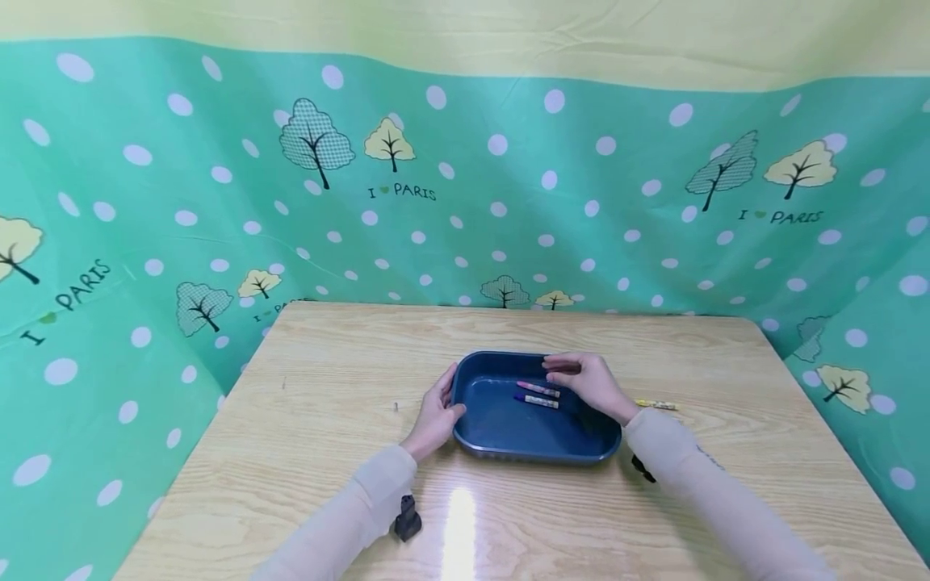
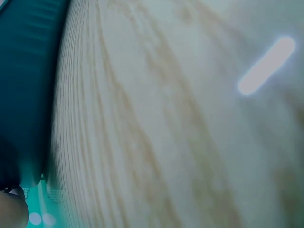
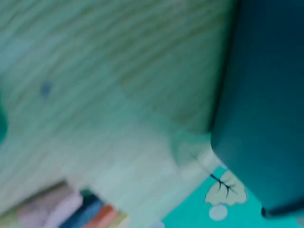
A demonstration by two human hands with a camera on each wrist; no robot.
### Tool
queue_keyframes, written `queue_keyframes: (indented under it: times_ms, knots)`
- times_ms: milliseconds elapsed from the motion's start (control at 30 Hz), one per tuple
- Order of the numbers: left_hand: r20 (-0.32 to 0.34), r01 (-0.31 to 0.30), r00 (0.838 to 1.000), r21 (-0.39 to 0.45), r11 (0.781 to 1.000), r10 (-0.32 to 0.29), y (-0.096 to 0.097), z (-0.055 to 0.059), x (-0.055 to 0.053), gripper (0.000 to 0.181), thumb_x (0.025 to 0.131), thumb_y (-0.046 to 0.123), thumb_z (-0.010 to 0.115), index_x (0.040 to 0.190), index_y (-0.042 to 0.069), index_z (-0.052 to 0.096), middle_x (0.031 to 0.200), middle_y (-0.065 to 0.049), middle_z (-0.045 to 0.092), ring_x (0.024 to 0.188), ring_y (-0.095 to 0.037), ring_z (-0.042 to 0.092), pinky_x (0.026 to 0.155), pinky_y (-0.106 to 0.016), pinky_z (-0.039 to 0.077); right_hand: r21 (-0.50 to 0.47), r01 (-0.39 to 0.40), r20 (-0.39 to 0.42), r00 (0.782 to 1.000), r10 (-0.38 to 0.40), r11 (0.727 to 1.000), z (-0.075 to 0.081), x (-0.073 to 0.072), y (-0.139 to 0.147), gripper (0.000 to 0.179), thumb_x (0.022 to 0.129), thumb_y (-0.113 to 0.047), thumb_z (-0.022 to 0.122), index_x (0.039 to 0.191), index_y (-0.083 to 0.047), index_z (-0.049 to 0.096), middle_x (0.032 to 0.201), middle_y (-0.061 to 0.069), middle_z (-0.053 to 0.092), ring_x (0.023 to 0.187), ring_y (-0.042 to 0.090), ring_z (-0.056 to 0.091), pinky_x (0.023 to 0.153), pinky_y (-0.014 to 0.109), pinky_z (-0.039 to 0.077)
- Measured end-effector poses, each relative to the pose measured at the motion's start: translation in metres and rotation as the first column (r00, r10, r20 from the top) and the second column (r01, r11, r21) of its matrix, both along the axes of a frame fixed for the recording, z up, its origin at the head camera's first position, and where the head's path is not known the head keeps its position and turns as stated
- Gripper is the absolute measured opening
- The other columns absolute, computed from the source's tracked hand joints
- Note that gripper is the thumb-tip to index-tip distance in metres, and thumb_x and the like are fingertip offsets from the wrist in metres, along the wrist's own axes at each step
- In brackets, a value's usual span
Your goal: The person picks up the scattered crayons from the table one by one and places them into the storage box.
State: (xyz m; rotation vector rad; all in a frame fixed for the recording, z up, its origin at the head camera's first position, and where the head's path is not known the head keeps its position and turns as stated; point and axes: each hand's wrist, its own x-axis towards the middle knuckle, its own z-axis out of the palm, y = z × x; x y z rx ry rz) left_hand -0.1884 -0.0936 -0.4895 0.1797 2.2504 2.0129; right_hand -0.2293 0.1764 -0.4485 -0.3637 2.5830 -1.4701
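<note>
A dark blue rectangular tray (image 1: 501, 432) lies on the table, its side wall also in the left wrist view (image 2: 28, 85) and the right wrist view (image 3: 266, 104). My left hand (image 1: 433, 418) grips the tray's left rim, thumb over the edge and fingers along the outside. Inside lie a pink crayon (image 1: 538, 389) and a purple crayon (image 1: 538, 401), side by side. My right hand (image 1: 592, 386) is over the tray's back right part, thumb and fingers apart, with nothing visible between them. Its fingertips are just above and right of the pink crayon.
A yellow crayon (image 1: 657, 404) lies on the wooden table (image 1: 320, 403) right of the tray. Something with blue markings (image 1: 710, 457) shows partly behind the right sleeve. Several blurred coloured shapes (image 3: 90, 209) sit low in the right wrist view. A patterned green curtain (image 1: 450, 226) hangs behind.
</note>
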Motion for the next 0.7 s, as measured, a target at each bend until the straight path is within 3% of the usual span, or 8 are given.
queue_keyframes:
  times_ms: [133,367,567,700]
  knots:
    - [0.009,0.006,1.000,0.023,1.000,-0.006,-0.001,0.006,0.002,0.072,0.080,-0.013,0.044,0.145,0.001,0.017,0.151,-0.018,0.020,0.136,-0.034,0.024,0.109,-0.045,0.025,0.005,0.006,0.000,1.000,-0.006,1.000,0.011,0.001,0.011,0.034,0.085,-0.018,0.064,0.116,-0.004,0.063,0.115,0.013,0.064,0.103,0.024,0.062,0.085,0.032,0.053]
    - [-0.012,0.023,1.000,0.037,0.999,-0.023,0.001,0.026,0.012,0.071,0.078,-0.015,0.043,0.143,-0.006,0.017,0.148,-0.024,0.021,0.134,-0.039,0.026,0.108,-0.048,0.027,0.052,0.040,-0.010,0.999,-0.040,0.998,0.027,0.007,0.040,0.038,0.086,-0.020,0.062,0.120,-0.004,0.060,0.116,0.012,0.064,0.106,0.026,0.061,0.087,0.036,0.052]
    - [-0.004,0.021,1.000,0.041,0.999,-0.021,0.001,0.028,0.015,0.071,0.078,-0.015,0.042,0.144,-0.005,0.017,0.148,-0.025,0.021,0.134,-0.040,0.026,0.108,-0.049,0.026,0.085,0.069,-0.002,0.998,-0.069,0.994,0.028,0.015,0.071,0.040,0.087,-0.024,0.061,0.121,-0.005,0.059,0.118,0.013,0.062,0.106,0.024,0.061,0.085,0.031,0.054]
    - [0.004,0.022,1.000,0.035,0.999,-0.022,0.000,0.024,0.011,0.071,0.078,-0.015,0.042,0.144,-0.005,0.016,0.149,-0.023,0.021,0.134,-0.039,0.027,0.108,-0.049,0.027,0.099,0.085,0.006,0.996,-0.087,0.991,0.023,0.020,0.092,0.041,0.087,-0.023,0.061,0.122,-0.002,0.058,0.119,0.018,0.061,0.103,0.020,0.063,0.084,0.033,0.054]
